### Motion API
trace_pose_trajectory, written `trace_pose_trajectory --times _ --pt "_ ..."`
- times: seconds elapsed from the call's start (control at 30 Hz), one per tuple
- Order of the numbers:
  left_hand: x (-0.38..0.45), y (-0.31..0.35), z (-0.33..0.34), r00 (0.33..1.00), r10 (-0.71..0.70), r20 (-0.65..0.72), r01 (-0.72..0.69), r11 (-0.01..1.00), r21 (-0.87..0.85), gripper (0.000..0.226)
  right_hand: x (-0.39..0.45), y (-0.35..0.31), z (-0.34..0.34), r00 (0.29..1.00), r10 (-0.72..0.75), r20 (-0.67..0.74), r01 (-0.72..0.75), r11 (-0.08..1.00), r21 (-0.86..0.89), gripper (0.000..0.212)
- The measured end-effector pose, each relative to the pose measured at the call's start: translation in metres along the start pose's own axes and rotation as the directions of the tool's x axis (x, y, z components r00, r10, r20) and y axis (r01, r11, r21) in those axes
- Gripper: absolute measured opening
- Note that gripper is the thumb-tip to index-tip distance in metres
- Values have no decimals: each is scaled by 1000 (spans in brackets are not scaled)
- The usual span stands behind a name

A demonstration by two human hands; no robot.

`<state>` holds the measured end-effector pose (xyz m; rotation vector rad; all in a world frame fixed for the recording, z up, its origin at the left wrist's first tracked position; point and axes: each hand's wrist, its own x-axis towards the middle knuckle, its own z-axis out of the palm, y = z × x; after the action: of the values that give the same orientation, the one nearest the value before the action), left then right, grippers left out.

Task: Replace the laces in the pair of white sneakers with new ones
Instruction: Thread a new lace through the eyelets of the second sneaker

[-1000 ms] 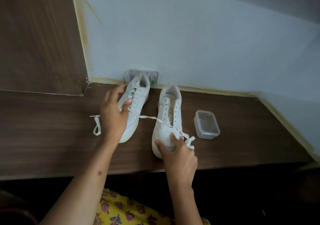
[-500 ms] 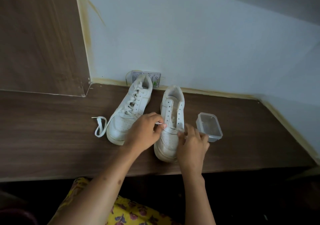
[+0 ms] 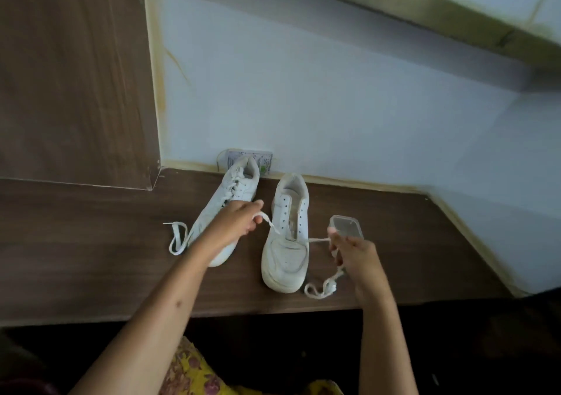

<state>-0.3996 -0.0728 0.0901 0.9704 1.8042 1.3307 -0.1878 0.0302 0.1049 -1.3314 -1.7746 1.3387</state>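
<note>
Both hands have moved apart from over the right sneaker: the left hand pinches one lace end left of it, the right hand grips the other end on its right. The lace seems threaded through only the lowest eyelets, so lacing has just begun, while the left sneaker beside it is already laced.

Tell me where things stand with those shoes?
Left hand and right hand each pinch an end of the lace. Lace through right sneaker, lowest eyelets only. Plastic box beside it, not blocking.

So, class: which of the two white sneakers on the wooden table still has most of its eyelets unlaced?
The right-hand white sneaker, beside the clear plastic box: its eyelets show bare, while the left-hand white sneaker is laced up.
</note>
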Motion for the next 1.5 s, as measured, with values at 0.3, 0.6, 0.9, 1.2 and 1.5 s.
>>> trace_pose_trajectory --times 0.3,0.6,0.9,1.2,1.5 --pt "-52 138 -59 988 151 37 -151 988 -19 34 -42 -124 -46 990 -75 121 24 925 379 29" --pt "-106 233 -90 951 309 -33 -310 941 -134 28 -107 -221 -72 959 -272 -81 283 890 358 26" --pt "-138 306 -104 836 546 -53 -548 827 -124 24 -161 -293 -89 847 -515 -130 518 746 418 24" --pt "-171 358 -109 696 717 -32 -702 670 -242 21 -187 -340 -96 615 -760 -210 786 610 95 33" --pt "-159 323 -136 669 736 -105 -737 639 -218 25 -171 -329 -47 556 -802 -220 813 580 -61 37"
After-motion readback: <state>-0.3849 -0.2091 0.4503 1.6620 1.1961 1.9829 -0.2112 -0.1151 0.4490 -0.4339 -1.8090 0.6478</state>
